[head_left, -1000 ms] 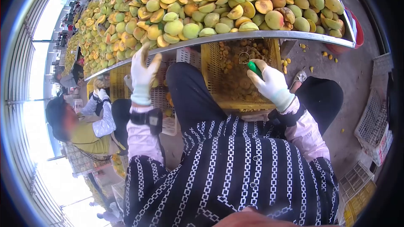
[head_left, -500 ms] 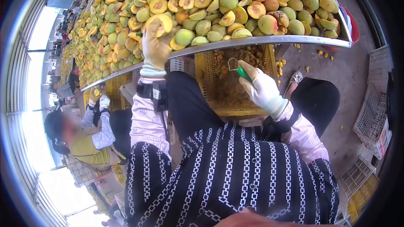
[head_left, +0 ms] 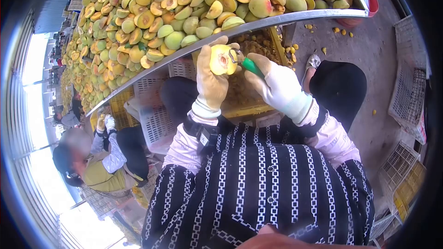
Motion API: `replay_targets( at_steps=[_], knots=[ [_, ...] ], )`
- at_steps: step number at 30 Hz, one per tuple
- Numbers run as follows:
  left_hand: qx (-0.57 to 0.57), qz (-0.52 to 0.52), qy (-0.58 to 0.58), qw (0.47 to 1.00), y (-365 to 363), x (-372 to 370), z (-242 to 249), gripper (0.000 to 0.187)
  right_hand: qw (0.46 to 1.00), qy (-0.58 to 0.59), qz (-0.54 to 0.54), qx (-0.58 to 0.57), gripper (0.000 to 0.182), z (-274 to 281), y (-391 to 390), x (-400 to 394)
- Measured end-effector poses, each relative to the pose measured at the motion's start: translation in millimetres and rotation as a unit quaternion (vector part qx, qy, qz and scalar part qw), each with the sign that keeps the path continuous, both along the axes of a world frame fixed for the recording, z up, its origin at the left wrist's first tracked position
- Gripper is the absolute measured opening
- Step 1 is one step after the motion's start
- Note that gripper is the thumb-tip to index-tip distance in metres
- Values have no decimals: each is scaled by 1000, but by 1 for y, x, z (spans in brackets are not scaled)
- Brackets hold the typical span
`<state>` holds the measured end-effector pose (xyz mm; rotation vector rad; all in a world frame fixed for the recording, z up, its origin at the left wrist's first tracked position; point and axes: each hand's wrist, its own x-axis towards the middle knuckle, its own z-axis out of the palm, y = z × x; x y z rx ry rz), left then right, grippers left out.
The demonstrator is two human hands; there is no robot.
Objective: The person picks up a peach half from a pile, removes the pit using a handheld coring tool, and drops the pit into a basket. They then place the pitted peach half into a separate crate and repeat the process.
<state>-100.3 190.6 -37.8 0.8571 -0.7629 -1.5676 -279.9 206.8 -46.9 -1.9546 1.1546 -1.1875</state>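
Note:
My left hand (head_left: 211,83), in a white glove with tan palm and fingers, is closed around a peach half (head_left: 223,60). Its yellow cut face, with a brownish pit hollow, is turned up toward me. In my gloved right hand (head_left: 279,83) is a green-handled pitting tool (head_left: 253,67) with a looped metal end. That loop meets the right edge of the cut face. Both hands are just in front of the metal-edged table (head_left: 286,17), which is heaped with halved peaches (head_left: 174,39).
Below my hands stands a yellow crate (head_left: 249,110) holding scraps. A white crate (head_left: 154,122) is by my left knee. At left sits a co-worker (head_left: 110,157) in gloves. Stacked crates (head_left: 408,97) stand at right, and fruit bits (head_left: 342,32) lie on the floor.
My left hand has come from the heap toward me and to the right, carrying the peach half. The pitting tool in my right hand now meets it. The view has shifted slightly.

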Motion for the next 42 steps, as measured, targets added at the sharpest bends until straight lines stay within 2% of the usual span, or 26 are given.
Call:
replay_targets(
  at_steps=[2,3,6,11,13,15,16,18,20,23,24,26,29,30,32,34,36,37,38,40,41,42],
  knots=[
    [-23,52,-101,993,2,-8,-2,53,1000,28,4,-8,34,-2,1,0],
    [-29,61,-111,991,4,-13,1,52,1000,27,4,-5,34,-3,0,2],
    [-42,46,-129,990,5,-14,1,53,999,25,8,-44,33,-6,1,4],
    [5,39,-107,993,7,-13,4,56,985,170,22,-36,39,-3,4,4],
    [36,44,-93,994,8,-11,7,57,981,187,27,-31,35,-8,7,7],
    [84,-42,-133,987,9,-1,11,58,978,204,32,-26,31,-11,10,10],
    [85,-42,-134,986,9,-1,15,58,978,205,45,-4,30,-12,11,10],
    [97,-43,-244,964,10,-2,22,60,977,207,57,21,28,-15,14,12],
    [89,-47,-260,960,6,2,20,56,984,140,90,62,25,-19,16,17],
    [-8,2,-319,948,7,1,16,56,986,72,120,93,23,-22,16,23],
    [-8,0,-321,947,6,1,18,56,986,70,118,93,23,-20,15,22],
    [27,-13,-291,956,5,2,19,48,969,43,169,173,27,-16,14,20],
    [76,-127,-274,950,-3,17,21,53,954,-11,197,226,31,-27,18,26],
    [79,-128,-274,950,-5,18,19,53,953,-12,198,229,31,-26,19,25],
    [105,-163,-271,943,-8,21,16,54,954,88,160,237,34,-16,18,24],
    [88,-163,-284,941,-5,15,16,50,951,52,154,262,34,-16,21,27],
    [23,-26,-292,956,1,1,15,46,947,-88,172,257,34,-25,24,34],
    [-24,-15,-302,953,3,2,8,42,896,-137,216,362,33,-23,22,31],
    [-24,-16,-303,953,3,3,3,42,896,-139,215,362,33,-19,18,26],
    [-167,2,-372,913,3,1,0,42,751,-218,269,562,32,-7,12,16],
    [-150,-15,-371,916,4,3,4,44,824,-169,250,479,34,-13,13,20],
    [-151,-18,-371,916,1,4,5,44,825,-170,248,479,34,-20,12,22]
  ],
)
